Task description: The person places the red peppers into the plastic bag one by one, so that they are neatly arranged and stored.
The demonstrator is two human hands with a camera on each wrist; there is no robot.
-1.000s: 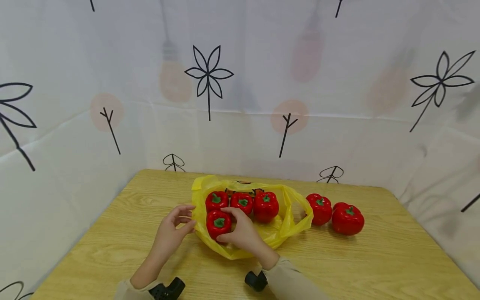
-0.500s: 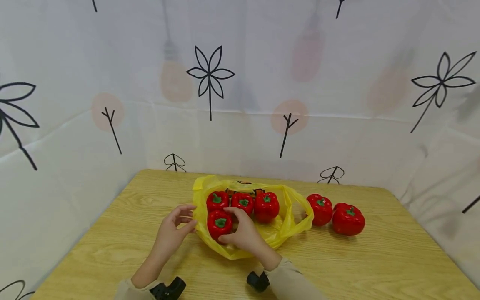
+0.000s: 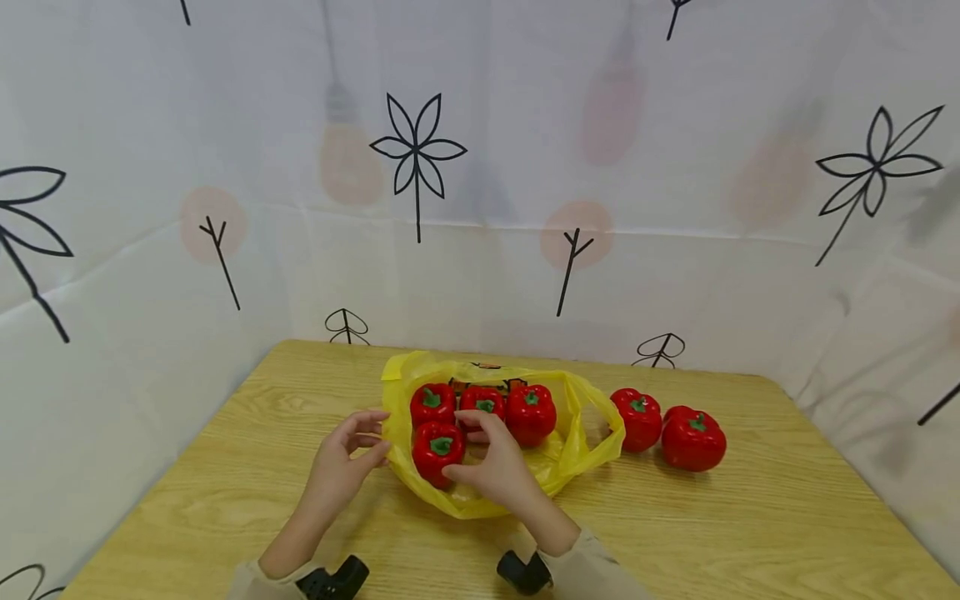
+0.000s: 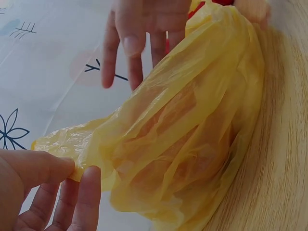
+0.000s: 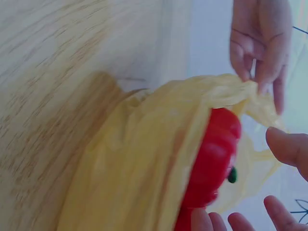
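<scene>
A yellow plastic bag (image 3: 558, 467) lies on the table with its mouth facing up. Several red bell peppers with green stems are inside, the nearest pepper (image 3: 437, 458) at the front left and another pepper (image 3: 531, 417) at the back right. My left hand (image 3: 337, 467) pinches the bag's left rim between thumb and fingers, as the left wrist view shows. My right hand (image 3: 504, 471) is over the bag opening, thumb and fingers spread, just right of the front pepper. In the right wrist view, a pepper (image 5: 211, 159) shows past the bag's edge, below the parted thumb and fingers.
Two more red bell peppers stand on the wooden table (image 3: 750, 517) to the right of the bag: a pepper (image 3: 637, 422) close to its handle and another pepper (image 3: 693, 440) beyond. A white patterned cloth (image 3: 480, 275) hangs behind the table.
My right hand has let go of the front pepper and shifted slightly right, its fingers opening away. The left hand keeps its place at the rim.
</scene>
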